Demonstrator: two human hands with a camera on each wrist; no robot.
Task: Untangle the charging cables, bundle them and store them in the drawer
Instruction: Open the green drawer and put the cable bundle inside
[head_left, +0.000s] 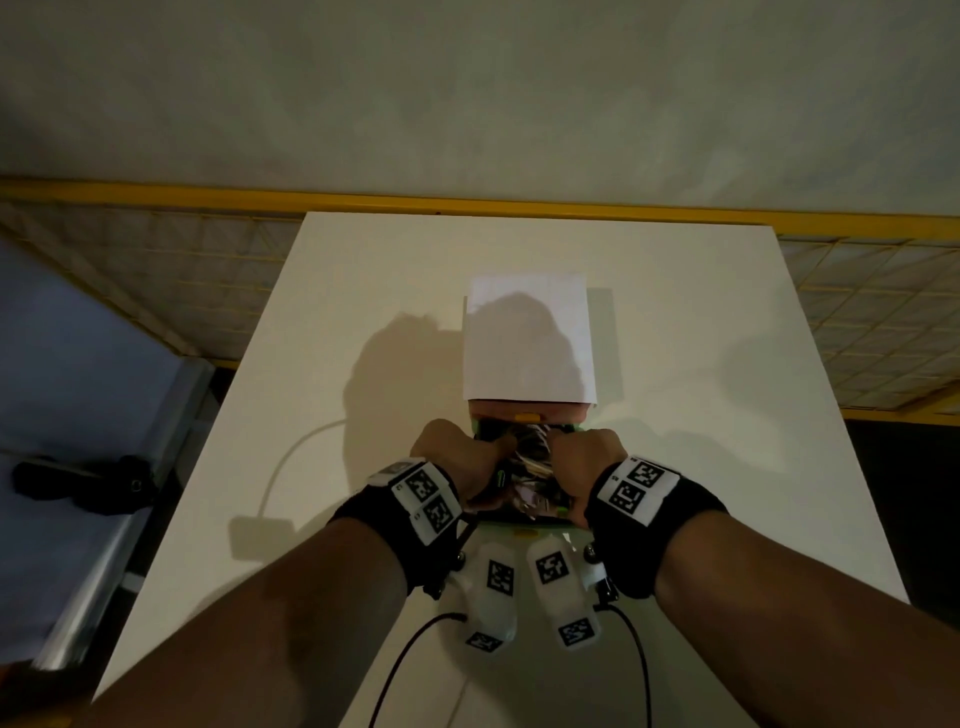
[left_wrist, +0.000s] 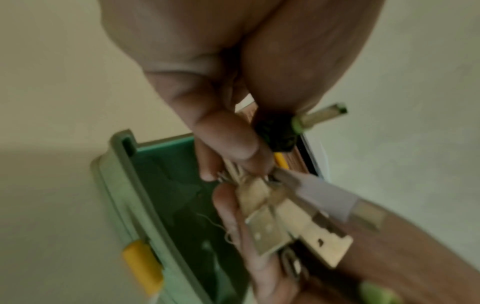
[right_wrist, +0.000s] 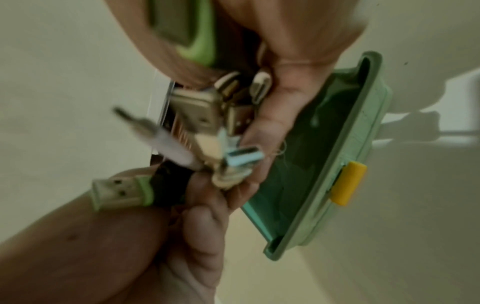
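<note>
Over the pulled-out green drawer (head_left: 521, 524) both hands meet on a bundle of charging cables (head_left: 530, 462). My left hand (head_left: 457, 457) pinches the bundled cords just behind the plugs (left_wrist: 285, 222), with a black USB plug with a green collar (left_wrist: 285, 131) sticking out past its thumb. My right hand (head_left: 582, 457) curls round the plug end of the cable bundle (right_wrist: 207, 115). The bundle hangs above the drawer's dark green floor (right_wrist: 306, 144); I cannot tell whether it touches. One white cable (head_left: 291, 457) lies loose on the table, left of the drawer.
The drawer has a yellow handle (left_wrist: 141, 269) and belongs to a small white drawer unit (head_left: 527, 343) mid-table. The white table (head_left: 727, 415) ends left and right of my arms. A yellow-framed mesh fence (head_left: 156, 270) stands behind, and a black object (head_left: 83, 480) lies far left.
</note>
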